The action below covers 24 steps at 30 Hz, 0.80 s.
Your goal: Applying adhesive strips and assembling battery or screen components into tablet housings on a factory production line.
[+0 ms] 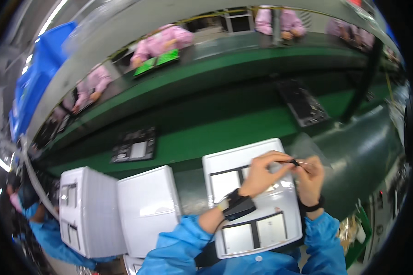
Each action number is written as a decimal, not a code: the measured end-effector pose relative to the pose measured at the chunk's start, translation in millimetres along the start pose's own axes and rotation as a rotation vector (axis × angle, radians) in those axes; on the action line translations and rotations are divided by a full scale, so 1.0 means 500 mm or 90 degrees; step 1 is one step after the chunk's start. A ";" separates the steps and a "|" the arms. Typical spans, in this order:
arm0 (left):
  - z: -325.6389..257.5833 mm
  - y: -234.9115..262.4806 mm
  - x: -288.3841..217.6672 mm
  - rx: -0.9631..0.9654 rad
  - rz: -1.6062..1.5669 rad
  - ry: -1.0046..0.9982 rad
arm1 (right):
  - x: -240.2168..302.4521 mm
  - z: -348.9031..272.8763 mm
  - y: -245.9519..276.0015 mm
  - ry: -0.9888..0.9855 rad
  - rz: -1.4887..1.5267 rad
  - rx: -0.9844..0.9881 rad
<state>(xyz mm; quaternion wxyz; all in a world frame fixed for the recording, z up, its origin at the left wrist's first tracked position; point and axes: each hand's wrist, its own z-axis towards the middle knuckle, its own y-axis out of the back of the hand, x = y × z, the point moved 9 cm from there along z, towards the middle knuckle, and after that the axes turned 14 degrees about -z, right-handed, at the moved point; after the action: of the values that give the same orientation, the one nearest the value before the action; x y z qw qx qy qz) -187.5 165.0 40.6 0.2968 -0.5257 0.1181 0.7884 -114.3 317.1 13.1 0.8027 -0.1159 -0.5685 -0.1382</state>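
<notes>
Above the upper right of a white tray (291, 197), my two hands come together at a small dark piece (294, 162) whose kind is too small to make out. My left hand (260, 176) pinches it between thumb and fingers. From the other side my right hand (311, 178) is closed at the same piece, its fingers bent. A clear plastic film (309, 147) shows just behind the right fingers; whether it is held cannot be told. In the tray lie several flat white panels (270, 230) with black edges, some partly covered by my left hand and wrist.
On the left stand a tall stack of white trays (94, 211) and another white tray (147, 208). The green conveyor (225, 135) beyond carries a dark tray (135, 145) and a longer dark tray (302, 101). People in pink sit across; a blue-sleeved person (59, 243) is at left.
</notes>
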 end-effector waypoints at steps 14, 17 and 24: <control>0.010 0.149 0.049 -0.277 -0.442 -0.004 | 0.024 0.035 0.050 0.036 0.033 -0.058; 0.025 0.182 -0.028 -0.281 -0.350 0.038 | -0.008 0.040 0.163 -0.056 0.166 -0.129; -0.007 0.110 -0.175 0.023 -0.047 0.089 | -0.046 -0.020 0.348 -0.192 -0.680 -0.145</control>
<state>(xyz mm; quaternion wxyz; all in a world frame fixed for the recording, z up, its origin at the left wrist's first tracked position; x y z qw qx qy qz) -193.8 89.6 111.1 0.3259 -0.5782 0.1330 0.7360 -51.2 478.5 -17.1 0.5135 0.0837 -0.6382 -0.5674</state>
